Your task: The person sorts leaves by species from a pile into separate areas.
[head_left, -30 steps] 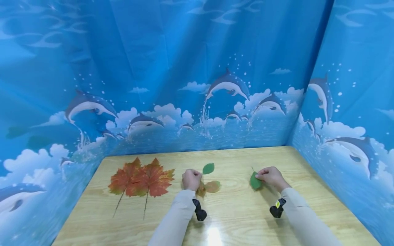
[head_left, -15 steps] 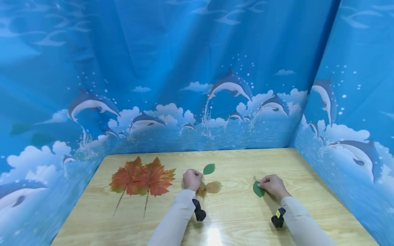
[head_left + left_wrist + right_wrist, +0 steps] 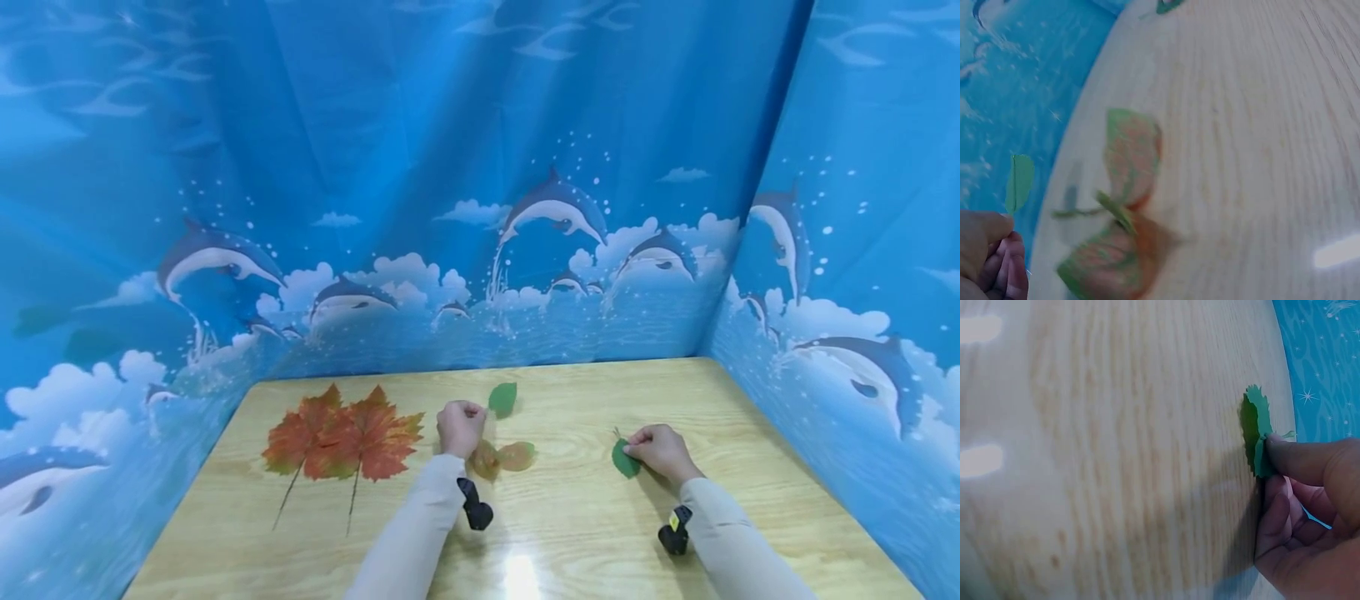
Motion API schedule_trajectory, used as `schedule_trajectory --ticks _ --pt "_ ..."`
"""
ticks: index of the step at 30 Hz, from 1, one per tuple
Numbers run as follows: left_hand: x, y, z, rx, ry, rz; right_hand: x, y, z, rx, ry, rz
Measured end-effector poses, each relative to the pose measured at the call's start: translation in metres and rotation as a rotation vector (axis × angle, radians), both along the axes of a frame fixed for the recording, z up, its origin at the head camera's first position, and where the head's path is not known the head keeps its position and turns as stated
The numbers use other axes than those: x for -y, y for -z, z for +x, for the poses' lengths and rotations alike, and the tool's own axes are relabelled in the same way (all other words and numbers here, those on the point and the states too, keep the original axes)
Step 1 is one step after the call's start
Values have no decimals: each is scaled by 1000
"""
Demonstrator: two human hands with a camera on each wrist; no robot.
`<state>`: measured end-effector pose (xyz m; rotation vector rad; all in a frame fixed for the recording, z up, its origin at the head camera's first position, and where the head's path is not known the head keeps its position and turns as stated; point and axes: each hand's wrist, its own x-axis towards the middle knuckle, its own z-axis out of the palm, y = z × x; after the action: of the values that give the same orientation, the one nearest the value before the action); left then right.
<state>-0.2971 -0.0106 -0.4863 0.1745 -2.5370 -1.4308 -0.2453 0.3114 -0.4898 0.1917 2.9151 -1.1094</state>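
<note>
My left hand [image 3: 461, 428] pinches a green leaf [image 3: 502, 400] by its lower end. In the left wrist view that leaf [image 3: 1020, 182] stands upright above the thumb and fingertips. Close to this hand, two brownish-orange leaves with green tips [image 3: 516, 456] lie on the table, meeting at a short green stem [image 3: 1113, 209]. My right hand [image 3: 663, 452] pinches another green leaf [image 3: 626, 458] near its stem. In the right wrist view this toothed leaf [image 3: 1260, 428] is held between thumb and finger, seen nearly edge-on, beside the table surface.
Two large red-orange maple leaves [image 3: 367, 433] with long thin stems overlap on the left of the wooden table [image 3: 570, 533]. Blue dolphin-print curtains [image 3: 420, 208] stand along the back and sides. A bright glare patch [image 3: 521, 575] lies at the front.
My left hand has shifted slightly left and away from me, and its leaf now stands more upright. My right hand has come slightly toward me with its leaf, whose position has turned a little.
</note>
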Motion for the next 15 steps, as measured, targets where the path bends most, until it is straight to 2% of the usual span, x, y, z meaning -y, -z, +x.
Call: schedule_trajectory --ticks 5,8,11,15 --pt "-17 -25 4 -21 115 24 -2 0 0 -8 12 5" --pt "-35 -33 13 -7 167 45 -2 1 0 -13 13 5" --pt "-55 -33 26 -9 208 62 -1 1 0 -10 11 -5" --pt "-80 -25 48 -25 252 83 2 3 0 -13 16 -2"
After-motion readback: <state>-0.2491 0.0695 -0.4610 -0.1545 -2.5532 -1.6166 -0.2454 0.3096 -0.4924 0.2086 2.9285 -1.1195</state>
